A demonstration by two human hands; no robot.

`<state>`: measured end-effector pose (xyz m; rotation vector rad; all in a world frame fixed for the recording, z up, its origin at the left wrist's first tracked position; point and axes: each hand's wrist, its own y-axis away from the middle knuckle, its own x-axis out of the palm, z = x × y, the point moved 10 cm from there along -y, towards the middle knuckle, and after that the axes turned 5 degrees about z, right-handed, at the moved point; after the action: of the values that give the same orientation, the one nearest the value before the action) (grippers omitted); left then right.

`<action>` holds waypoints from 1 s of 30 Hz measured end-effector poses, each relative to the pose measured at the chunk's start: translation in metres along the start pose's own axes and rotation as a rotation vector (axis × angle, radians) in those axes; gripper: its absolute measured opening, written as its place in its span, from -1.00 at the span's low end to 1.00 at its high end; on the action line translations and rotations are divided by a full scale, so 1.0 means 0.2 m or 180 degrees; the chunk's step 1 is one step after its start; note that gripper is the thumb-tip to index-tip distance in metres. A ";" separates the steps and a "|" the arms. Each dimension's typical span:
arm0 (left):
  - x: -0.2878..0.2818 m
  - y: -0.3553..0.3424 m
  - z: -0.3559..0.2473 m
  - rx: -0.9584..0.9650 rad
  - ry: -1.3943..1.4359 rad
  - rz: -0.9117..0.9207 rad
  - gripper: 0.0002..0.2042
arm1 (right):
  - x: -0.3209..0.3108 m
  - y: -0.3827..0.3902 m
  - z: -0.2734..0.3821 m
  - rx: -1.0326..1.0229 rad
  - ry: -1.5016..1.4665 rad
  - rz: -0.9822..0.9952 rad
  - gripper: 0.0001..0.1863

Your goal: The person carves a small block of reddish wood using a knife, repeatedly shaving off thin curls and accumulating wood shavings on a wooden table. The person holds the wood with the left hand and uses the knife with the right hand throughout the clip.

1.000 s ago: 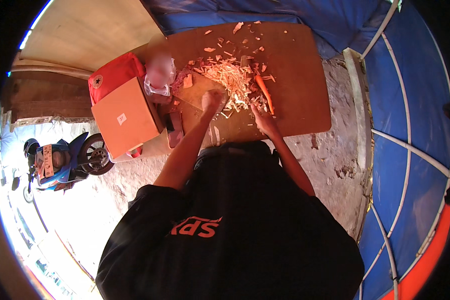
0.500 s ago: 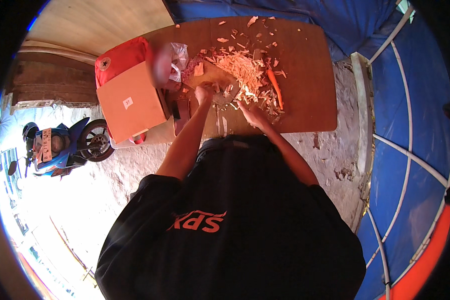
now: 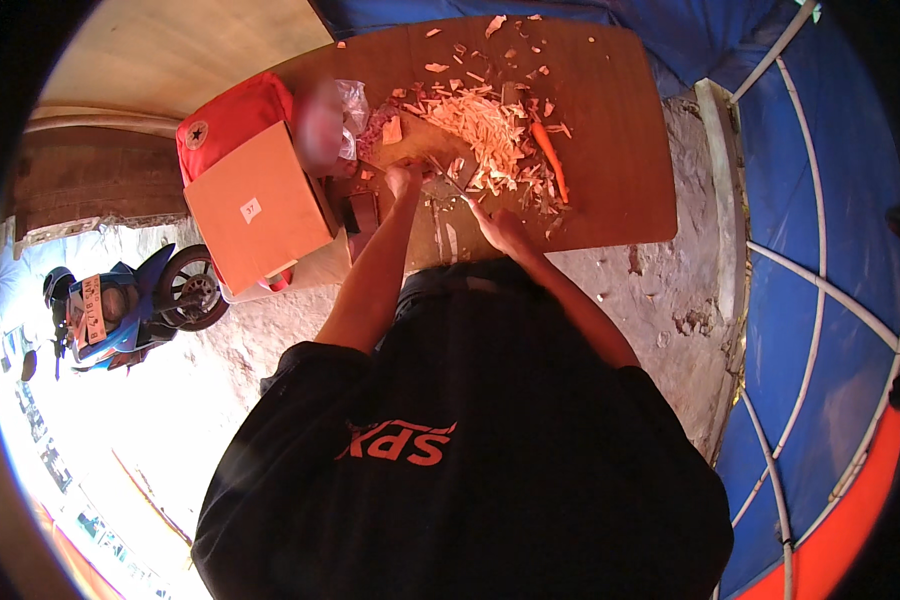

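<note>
My right hand (image 3: 507, 230) is closed on the handle of a knife (image 3: 450, 180), whose blade slants away to the left toward my other hand. My left hand (image 3: 404, 177) is closed at the near part of a board (image 3: 425, 145); what its fingers hold is too small to make out. A heap of pale cut strips (image 3: 485, 130) lies just beyond the knife, spreading to the right. At the heap's right side rests a long orange thing (image 3: 550, 163), shaped like a carrot. One larger pale piece (image 3: 392, 130) sits on the board's far left.
On the table (image 3: 620, 150), a cardboard box (image 3: 255, 205) stands at the left before a red bag (image 3: 235, 115). A clear plastic bag (image 3: 352, 110) lies beside them. Small scraps dot the far edge. A blue tarp (image 3: 820, 180) hangs at right; a motorbike (image 3: 120, 305) stands at left.
The knife blade has swung up into plainer view, now apart from the board's near edge. Both hands stay in nearly the same place; the whole view has shifted slightly.
</note>
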<state>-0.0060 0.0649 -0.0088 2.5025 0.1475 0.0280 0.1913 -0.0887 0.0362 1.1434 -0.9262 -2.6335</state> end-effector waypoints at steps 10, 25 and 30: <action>0.02 -0.01 0.00 0.0286 0.0391 0.0299 -0.91 | -0.04 0.07 0.01 0.0434 0.0099 -0.0096 -0.08; 0.03 -0.04 0.05 0.0051 0.0507 0.0337 -0.91 | -0.05 0.08 0.04 0.0398 0.0192 -0.0451 -0.13; 0.04 -0.05 0.04 0.0163 0.0659 0.0465 -0.95 | -0.04 -0.03 0.12 0.0122 0.0163 -0.0487 -0.12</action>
<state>0.0024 0.0687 -0.0210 2.5527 0.0504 0.3480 0.1808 -0.0698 0.0509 1.3348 -0.9181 -2.7005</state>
